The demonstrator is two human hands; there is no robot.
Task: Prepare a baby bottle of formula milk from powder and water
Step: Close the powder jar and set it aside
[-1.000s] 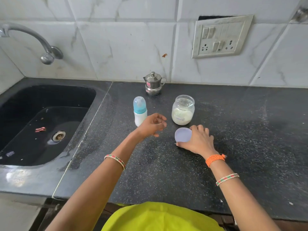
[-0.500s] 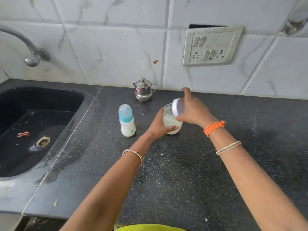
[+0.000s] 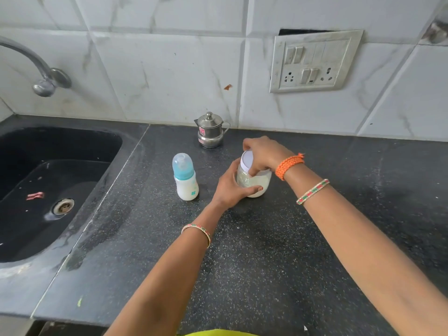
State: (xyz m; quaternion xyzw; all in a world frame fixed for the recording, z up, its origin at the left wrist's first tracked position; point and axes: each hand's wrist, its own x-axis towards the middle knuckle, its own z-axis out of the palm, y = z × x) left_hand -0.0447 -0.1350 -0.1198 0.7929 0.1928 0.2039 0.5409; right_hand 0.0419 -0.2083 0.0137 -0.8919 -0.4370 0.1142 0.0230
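With the white lid (image 3: 247, 160) lifted off the counter (image 3: 266, 251) a second ago and now tilted on the powder jar (image 3: 254, 183) — right hand (image 3: 263, 154) pinching it, left hand (image 3: 230, 190) wrapped round the glass — the capped baby bottle (image 3: 185, 177) beside it appears filled, the task nearly done.

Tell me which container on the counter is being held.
The powder jar: left hand grips its side, right hand sets its lid. The baby bottle and steel pot stand untouched.
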